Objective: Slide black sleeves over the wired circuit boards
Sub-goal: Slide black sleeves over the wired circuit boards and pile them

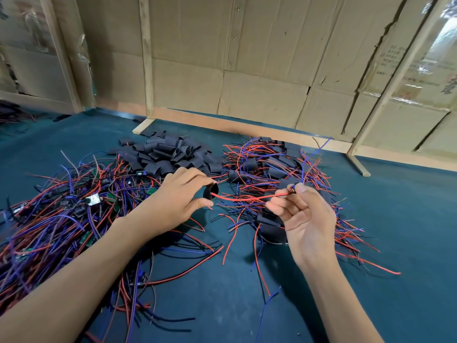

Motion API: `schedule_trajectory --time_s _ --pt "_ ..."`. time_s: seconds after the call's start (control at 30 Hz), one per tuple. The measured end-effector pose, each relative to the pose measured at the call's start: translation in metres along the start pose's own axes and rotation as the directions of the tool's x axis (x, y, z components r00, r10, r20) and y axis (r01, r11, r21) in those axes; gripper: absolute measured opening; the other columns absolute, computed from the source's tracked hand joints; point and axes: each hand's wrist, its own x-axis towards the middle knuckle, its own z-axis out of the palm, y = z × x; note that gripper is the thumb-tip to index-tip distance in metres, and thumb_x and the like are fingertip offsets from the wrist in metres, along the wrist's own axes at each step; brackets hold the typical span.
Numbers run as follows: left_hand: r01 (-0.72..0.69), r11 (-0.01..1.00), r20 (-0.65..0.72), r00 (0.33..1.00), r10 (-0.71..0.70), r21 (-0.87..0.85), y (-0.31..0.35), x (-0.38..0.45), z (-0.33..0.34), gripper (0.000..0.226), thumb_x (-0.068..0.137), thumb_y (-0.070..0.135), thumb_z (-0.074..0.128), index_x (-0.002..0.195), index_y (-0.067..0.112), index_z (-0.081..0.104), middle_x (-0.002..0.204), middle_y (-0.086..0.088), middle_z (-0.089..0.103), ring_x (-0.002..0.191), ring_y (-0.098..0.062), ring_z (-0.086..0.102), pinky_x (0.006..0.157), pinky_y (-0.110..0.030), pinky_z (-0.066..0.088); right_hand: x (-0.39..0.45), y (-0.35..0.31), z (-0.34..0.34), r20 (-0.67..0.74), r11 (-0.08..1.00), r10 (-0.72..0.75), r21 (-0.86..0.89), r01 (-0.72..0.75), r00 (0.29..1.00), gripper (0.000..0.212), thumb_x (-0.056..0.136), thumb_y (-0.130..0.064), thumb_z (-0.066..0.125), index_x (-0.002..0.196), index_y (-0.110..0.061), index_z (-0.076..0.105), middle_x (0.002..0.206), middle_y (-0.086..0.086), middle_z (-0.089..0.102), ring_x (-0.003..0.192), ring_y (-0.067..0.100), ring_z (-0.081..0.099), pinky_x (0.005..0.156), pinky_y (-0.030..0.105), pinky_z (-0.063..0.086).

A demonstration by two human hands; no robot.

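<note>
Black tube first: my left hand [184,194] pinches one black sleeve [211,191] between thumb and forefinger, its open mouth turned toward the right. My right hand [303,214] has its fingertips closed on a red wire [247,198], whose free end reaches the sleeve's mouth; the other end sits by my right thumb and forefinger. I cannot make out the board this wire belongs to, as my fingers hide that end.

To do this step well, I judge I should keep the sleeve's mouth rounded, not squashed flat, hold the wires together so they enter as one bundle, and draw the sleeve along them until it covers the board. Loose strands from the heaps below could snag, so lifting the work slightly above them seems wise.

There are no bins or trays; everything lies in loose heaps on the green table cover [408,219]. On the left is a tangle of unsleeved boards [94,199] with red, blue and black leads. Far centre is a pile of empty sleeves [168,154]. On the right, beneath my right hand, lie sleeved boards [272,169] with their wires spread outward. A cardboard wall [247,58] stands at the far edge.
</note>
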Motion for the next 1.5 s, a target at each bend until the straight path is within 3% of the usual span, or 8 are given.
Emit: schedule_trajectory --time_s 0.13,0.23,0.6,0.7,1.17,1.37,1.43,1.5 --pt "-0.011 0.999 0.024 1.000 0.010 0.034 0.002 0.000 -0.003 0.052 0.094 0.053 0.050 0.135 0.021 0.057 0.127 0.005 0.055 0.110 -0.017 0.042 0.093 -0.037 0.035 -0.001 0.002 -0.001 0.037 1.000 0.014 -0.019 -0.013 0.999 0.010 0.086 -0.011 0.061 0.082 -0.005 0.068 0.076 0.021 0.069 0.060 0.029 0.069 0.062 0.036 0.060" --pt "-0.017 0.999 0.020 1.000 0.016 0.051 0.003 0.000 -0.003 0.047 0.095 0.045 0.060 0.137 0.024 0.056 0.129 0.007 0.054 0.112 -0.016 0.040 0.092 -0.034 0.031 0.000 0.005 -0.001 0.044 0.998 0.014 -0.055 -0.012 0.999 0.011 0.085 -0.011 0.062 0.080 -0.007 0.070 0.075 0.021 0.068 0.058 0.028 0.067 0.059 0.037 0.059" --pt "-0.071 0.995 0.049 0.996 0.068 0.070 0.011 -0.003 -0.009 0.043 0.096 0.035 0.062 0.137 0.023 0.057 0.132 0.005 0.054 0.117 -0.022 0.041 0.097 -0.039 0.034 0.001 0.008 -0.003 -0.011 0.998 -0.008 -0.054 0.007 1.000 0.020 0.093 -0.009 0.061 0.077 -0.009 0.072 0.076 0.020 0.069 0.061 0.029 0.069 0.062 0.037 0.060" --pt "-0.086 0.994 0.048 0.995 0.083 0.070 0.012 -0.003 -0.009 0.043 0.094 0.034 0.065 0.135 0.022 0.059 0.130 0.003 0.056 0.116 -0.024 0.043 0.096 -0.043 0.038 0.000 0.009 -0.001 -0.009 0.998 -0.022 -0.062 0.021 1.000 0.013 0.088 -0.012 0.065 0.077 -0.009 0.072 0.077 0.021 0.069 0.062 0.030 0.069 0.063 0.038 0.060" --pt "-0.102 0.994 0.078 0.992 0.098 0.048 0.011 -0.004 -0.006 0.045 0.095 0.037 0.062 0.138 0.025 0.055 0.133 0.007 0.052 0.120 -0.020 0.038 0.101 -0.042 0.035 0.003 0.011 -0.005 -0.087 0.985 -0.122 -0.132 0.110 0.989 0.017 0.095 -0.008 0.066 0.077 -0.009 0.068 0.076 0.020 0.068 0.064 0.033 0.069 0.070 0.042 0.060" --pt "-0.115 0.989 0.104 0.989 0.106 0.091 0.011 -0.004 -0.007 0.048 0.096 0.052 0.053 0.134 0.023 0.057 0.136 0.009 0.055 0.128 -0.019 0.044 0.105 -0.042 0.037 -0.004 0.014 0.002 0.014 0.970 -0.160 -0.184 0.160 0.987 0.011 0.091 -0.008 0.070 0.080 -0.011 0.072 0.080 0.017 0.071 0.071 0.036 0.072 0.076 0.044 0.060" --pt "-0.132 0.983 0.066 0.990 0.125 0.130 0.015 -0.004 -0.009 0.052 0.097 0.057 0.045 0.130 0.020 0.061 0.128 0.006 0.062 0.123 -0.021 0.052 0.099 -0.039 0.040 -0.007 0.016 0.006 0.070 0.968 -0.145 -0.194 0.156 0.987 0.002 0.086 -0.009 0.076 0.084 -0.011 0.076 0.082 0.017 0.070 0.076 0.037 0.073 0.080 0.047 0.060" --pt "-0.158 0.972 0.020 0.987 0.157 0.172 0.021 -0.003 -0.013 0.055 0.096 0.058 0.043 0.126 0.016 0.064 0.120 0.003 0.066 0.115 -0.023 0.057 0.093 -0.038 0.043 -0.010 0.020 0.009 0.122 0.960 -0.124 -0.236 0.150 0.985 0.008 0.079 -0.013 0.081 0.086 -0.011 0.078 0.087 0.015 0.071 0.078 0.035 0.072 0.083 0.047 0.060"
